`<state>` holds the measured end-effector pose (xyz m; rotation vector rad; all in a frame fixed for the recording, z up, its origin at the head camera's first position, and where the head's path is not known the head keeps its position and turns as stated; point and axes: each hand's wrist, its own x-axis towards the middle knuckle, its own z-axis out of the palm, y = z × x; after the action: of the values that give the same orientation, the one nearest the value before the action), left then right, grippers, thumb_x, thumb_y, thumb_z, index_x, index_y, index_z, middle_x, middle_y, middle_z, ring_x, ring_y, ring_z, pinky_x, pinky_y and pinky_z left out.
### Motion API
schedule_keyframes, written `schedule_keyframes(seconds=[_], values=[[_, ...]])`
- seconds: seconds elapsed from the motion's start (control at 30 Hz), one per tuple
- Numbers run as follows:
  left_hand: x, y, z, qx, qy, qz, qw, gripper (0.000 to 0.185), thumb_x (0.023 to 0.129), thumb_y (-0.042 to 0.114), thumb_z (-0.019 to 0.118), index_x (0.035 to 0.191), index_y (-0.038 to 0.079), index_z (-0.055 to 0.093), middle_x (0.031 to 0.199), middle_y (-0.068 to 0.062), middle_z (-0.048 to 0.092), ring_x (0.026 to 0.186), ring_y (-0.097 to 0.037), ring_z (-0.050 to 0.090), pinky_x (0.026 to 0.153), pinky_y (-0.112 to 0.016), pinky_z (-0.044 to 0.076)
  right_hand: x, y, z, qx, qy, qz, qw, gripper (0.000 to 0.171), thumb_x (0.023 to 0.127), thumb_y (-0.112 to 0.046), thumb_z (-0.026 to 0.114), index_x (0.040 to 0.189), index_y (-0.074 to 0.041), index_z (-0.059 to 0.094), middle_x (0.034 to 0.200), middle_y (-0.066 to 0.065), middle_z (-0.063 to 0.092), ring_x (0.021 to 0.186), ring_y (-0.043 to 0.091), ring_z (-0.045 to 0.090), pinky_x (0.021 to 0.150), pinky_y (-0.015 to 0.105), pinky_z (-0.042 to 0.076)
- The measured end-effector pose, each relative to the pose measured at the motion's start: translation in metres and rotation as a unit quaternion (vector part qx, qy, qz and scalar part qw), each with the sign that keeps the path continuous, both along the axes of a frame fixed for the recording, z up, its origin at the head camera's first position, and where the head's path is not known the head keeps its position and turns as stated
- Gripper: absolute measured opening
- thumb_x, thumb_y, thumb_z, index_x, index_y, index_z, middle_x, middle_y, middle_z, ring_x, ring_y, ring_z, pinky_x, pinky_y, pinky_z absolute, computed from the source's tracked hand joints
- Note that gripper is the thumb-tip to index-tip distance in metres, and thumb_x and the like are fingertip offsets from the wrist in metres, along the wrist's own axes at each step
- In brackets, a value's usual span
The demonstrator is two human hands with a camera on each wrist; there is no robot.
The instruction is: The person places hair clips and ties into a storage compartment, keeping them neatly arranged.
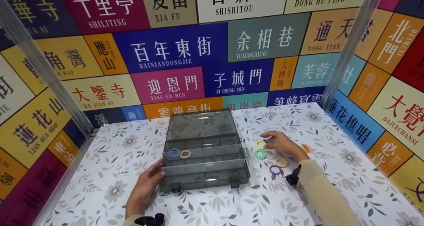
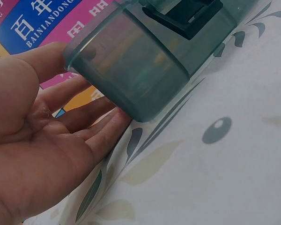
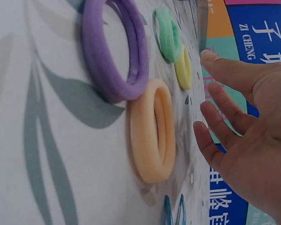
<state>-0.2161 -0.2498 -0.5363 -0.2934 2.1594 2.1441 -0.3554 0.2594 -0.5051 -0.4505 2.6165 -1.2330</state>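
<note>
A translucent grey compartment box (image 1: 212, 183) has its lid (image 1: 200, 126) raised. A blue hair tie (image 1: 174, 152) and a beige hair tie (image 1: 185, 154) lie inside one row. My left hand (image 1: 147, 183) rests against the box's left side, its fingers mostly straight along the wall (image 2: 131, 70). Right of the box, my right hand (image 1: 281, 145) is held above the yellow hair tie (image 1: 260, 144), fingers loosely spread and holding nothing. A green hair tie (image 1: 260, 154) lies just in front of the yellow one. Nearer me are a peach hair tie (image 3: 152, 133) and a purple hair tie (image 3: 114, 51), side by side.
Small orange and pink pieces (image 1: 307, 148) lie beyond my right wrist. A thin blue looped piece (image 3: 174, 213) shows near the peach hair tie. The table (image 1: 112, 153) has a flowered cover, with sign-patterned walls (image 1: 172, 50) at the back and sides.
</note>
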Motion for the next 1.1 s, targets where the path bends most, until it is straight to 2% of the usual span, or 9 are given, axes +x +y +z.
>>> schedule_keyframes(seconds=[0.13, 0.37, 0.53, 0.67, 0.73, 0.83, 0.97, 1.1], values=[[0.000, 0.002, -0.001, 0.002, -0.005, -0.001, 1.0000, 0.058, 0.096, 0.005, 0.060, 0.152, 0.008, 0.043, 0.160, -0.019, 0.037, 0.150, -0.032, 0.032, 0.123, -0.050, 0.030, -0.002, 0.003, -0.005, 0.004, -0.018, -0.007, 1.000, 0.052, 0.090, -0.006, 0.071, 0.139, -0.002, 0.057, 0.143, 0.024, 0.054, 0.132, 0.046, 0.048, 0.107, 0.057, 0.046], [-0.002, 0.001, -0.001, -0.008, 0.017, -0.020, 0.9996, 0.058, 0.098, 0.004, 0.057, 0.153, 0.006, 0.040, 0.159, -0.022, 0.036, 0.149, -0.035, 0.034, 0.122, -0.051, 0.032, -0.001, 0.006, -0.006, -0.003, -0.034, 0.007, 0.999, 0.053, 0.090, -0.002, 0.068, 0.141, 0.000, 0.054, 0.147, 0.023, 0.052, 0.141, 0.049, 0.038, 0.116, 0.060, 0.036], [-0.001, 0.001, 0.000, -0.013, 0.008, -0.016, 0.9998, 0.058, 0.097, 0.005, 0.058, 0.153, 0.008, 0.041, 0.160, -0.020, 0.036, 0.150, -0.034, 0.032, 0.123, -0.051, 0.031, -0.004, 0.004, -0.006, 0.013, -0.049, -0.002, 0.999, 0.051, 0.089, -0.003, 0.069, 0.139, -0.005, 0.059, 0.148, 0.022, 0.051, 0.138, 0.047, 0.041, 0.114, 0.060, 0.039], [0.001, 0.000, 0.001, -0.019, -0.001, -0.017, 0.9997, 0.058, 0.097, 0.007, 0.059, 0.153, 0.009, 0.041, 0.160, -0.019, 0.037, 0.150, -0.035, 0.033, 0.123, -0.052, 0.031, -0.008, 0.001, -0.009, 0.032, -0.036, -0.005, 0.999, 0.047, 0.088, -0.007, 0.072, 0.133, -0.007, 0.064, 0.146, 0.022, 0.052, 0.134, 0.045, 0.046, 0.112, 0.060, 0.040], [0.002, -0.001, 0.001, -0.023, -0.004, -0.015, 0.9996, 0.058, 0.098, 0.007, 0.059, 0.153, 0.009, 0.041, 0.160, -0.019, 0.036, 0.150, -0.035, 0.033, 0.123, -0.052, 0.030, -0.010, -0.003, -0.011, 0.044, -0.021, -0.006, 0.999, 0.044, 0.087, -0.011, 0.075, 0.130, -0.008, 0.067, 0.141, 0.020, 0.057, 0.128, 0.041, 0.052, 0.109, 0.056, 0.043], [0.003, -0.003, 0.003, -0.021, -0.002, -0.009, 0.9997, 0.058, 0.098, 0.006, 0.058, 0.153, 0.009, 0.041, 0.160, -0.019, 0.036, 0.150, -0.035, 0.032, 0.123, -0.052, 0.030, -0.014, -0.010, -0.013, 0.053, -0.004, -0.014, 0.998, 0.040, 0.085, -0.016, 0.078, 0.124, -0.008, 0.070, 0.131, 0.017, 0.063, 0.114, 0.031, 0.057, 0.097, 0.046, 0.049], [0.002, -0.003, 0.003, -0.018, 0.005, -0.015, 0.9997, 0.058, 0.098, 0.006, 0.058, 0.153, 0.008, 0.040, 0.160, -0.019, 0.036, 0.151, -0.034, 0.031, 0.123, -0.051, 0.029, -0.015, -0.016, -0.014, 0.062, 0.011, -0.034, 0.997, 0.034, 0.082, -0.018, 0.082, 0.114, -0.007, 0.074, 0.116, 0.014, 0.066, 0.097, 0.023, 0.055, 0.081, 0.033, 0.046], [0.001, -0.002, 0.002, -0.018, 0.010, -0.017, 0.9996, 0.057, 0.098, 0.006, 0.058, 0.153, 0.008, 0.041, 0.160, -0.019, 0.036, 0.151, -0.033, 0.031, 0.123, -0.050, 0.029, -0.014, -0.017, -0.014, 0.064, 0.013, -0.051, 0.997, 0.031, 0.082, -0.019, 0.082, 0.109, -0.006, 0.075, 0.110, 0.012, 0.066, 0.091, 0.020, 0.056, 0.078, 0.030, 0.046]])
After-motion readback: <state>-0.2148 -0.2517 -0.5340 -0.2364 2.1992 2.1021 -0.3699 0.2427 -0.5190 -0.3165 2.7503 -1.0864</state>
